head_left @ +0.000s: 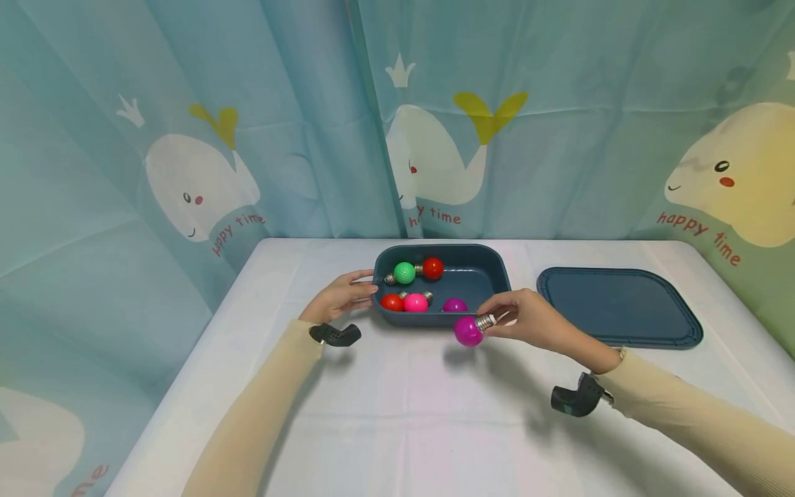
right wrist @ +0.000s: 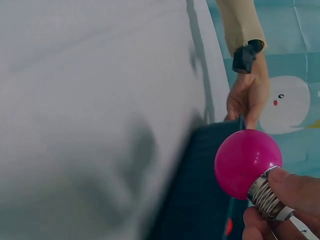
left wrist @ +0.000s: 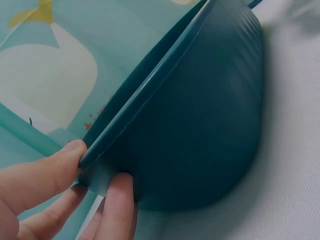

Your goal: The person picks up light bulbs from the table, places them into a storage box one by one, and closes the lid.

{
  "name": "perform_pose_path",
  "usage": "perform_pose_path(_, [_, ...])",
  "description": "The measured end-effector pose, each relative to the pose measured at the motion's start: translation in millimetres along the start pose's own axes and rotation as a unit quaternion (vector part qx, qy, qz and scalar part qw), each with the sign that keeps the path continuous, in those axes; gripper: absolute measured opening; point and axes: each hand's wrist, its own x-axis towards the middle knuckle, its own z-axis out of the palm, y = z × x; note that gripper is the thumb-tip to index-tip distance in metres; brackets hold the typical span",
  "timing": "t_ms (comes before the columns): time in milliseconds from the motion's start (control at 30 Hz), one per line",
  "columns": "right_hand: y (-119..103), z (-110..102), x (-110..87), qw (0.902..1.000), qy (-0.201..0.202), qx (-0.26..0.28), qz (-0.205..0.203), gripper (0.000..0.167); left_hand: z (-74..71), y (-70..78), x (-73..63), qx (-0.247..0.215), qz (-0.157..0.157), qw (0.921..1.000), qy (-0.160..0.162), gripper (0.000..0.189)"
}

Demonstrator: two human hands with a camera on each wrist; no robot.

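My right hand point(head_left: 528, 319) pinches a magenta light bulb point(head_left: 468, 331) by its silver screw base, with the round globe pointing left, in front of the box's near wall. In the right wrist view, thumb and fingers close on the base of this bulb point(right wrist: 248, 164). My left hand point(head_left: 340, 297) holds the left end of a dark blue box point(head_left: 422, 319), thumb at the rim and fingers against the outer wall point(left wrist: 190, 120). Inside the box lie a green bulb point(head_left: 405, 273), a red bulb point(head_left: 433, 268), an orange-red bulb point(head_left: 392, 302), a pink bulb point(head_left: 415, 303) and a purple bulb point(head_left: 455, 305).
A flat dark blue lid point(head_left: 621, 307) lies on the white table point(head_left: 397, 428), right of the box. Behind the table hangs a light blue curtain point(head_left: 310, 124) with whale prints. Each wrist carries a small black camera point(head_left: 577, 397).
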Motion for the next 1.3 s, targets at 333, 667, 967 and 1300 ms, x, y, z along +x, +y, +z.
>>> perform_pose_path(333, [-14.6, -37.3, 11.1, 0.9991, -0.002, -0.041, 0.001, 0.026, 0.0, 0.2, -0.1, -0.006, 0.002, 1.0000, 0.001, 0.057])
perform_pose_path(667, [-21.9, -62.6, 39.4, 0.9985, -0.033, -0.037, 0.022, 0.025, 0.9, 1.0, -0.6, 0.002, -0.002, 1.0000, 0.002, 0.057])
perform_pose_path(967, [-17.1, -69.6, 73.8, 0.9962, -0.061, -0.038, 0.050, 0.026, 1.2, 1.3, -1.3, 0.012, -0.002, 0.9999, 0.005, 0.057])
perform_pose_path(1300, [-7.6, -61.5, 101.8, 0.9950, -0.089, -0.012, 0.045, 0.026, 0.8, 0.4, 0.0, 0.002, -0.003, 1.0000, 0.003, 0.057])
